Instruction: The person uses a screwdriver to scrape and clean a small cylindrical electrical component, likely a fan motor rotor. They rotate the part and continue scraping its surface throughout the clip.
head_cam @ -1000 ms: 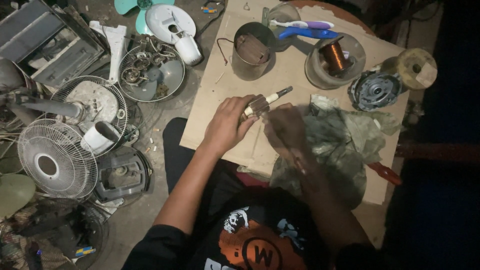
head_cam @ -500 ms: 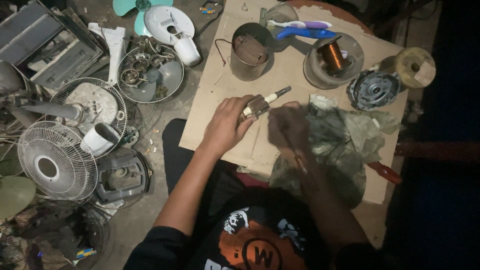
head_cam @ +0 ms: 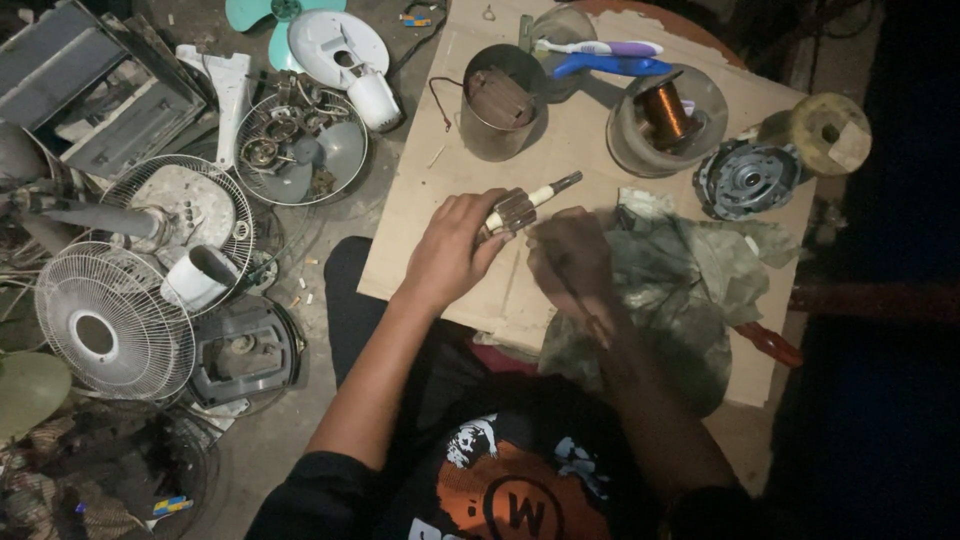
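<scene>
My left hand (head_cam: 450,250) grips a small motor rotor (head_cam: 517,208), a ribbed dark core on a pale shaft whose tip points up and to the right. My right hand (head_cam: 570,255) is closed just to the right of the rotor, above a crumpled grey-green cloth (head_cam: 690,290); it is dim and blurred, and I cannot make out what it holds. Both hands hover over a brown cardboard sheet (head_cam: 480,180) laid as a work surface.
On the cardboard stand a metal can (head_cam: 500,105), a bowl with a copper wire spool (head_cam: 665,115), toothbrushes (head_cam: 600,55), a round motor housing (head_cam: 745,180) and a tape roll (head_cam: 825,130). A red-handled tool (head_cam: 770,345) lies at the right. Fan grilles (head_cam: 105,320), fan parts (head_cam: 300,150) crowd the floor left.
The hands stay together at the rotor with only slight shifts; my right hand has moved a little against it. The rest is unchanged.
</scene>
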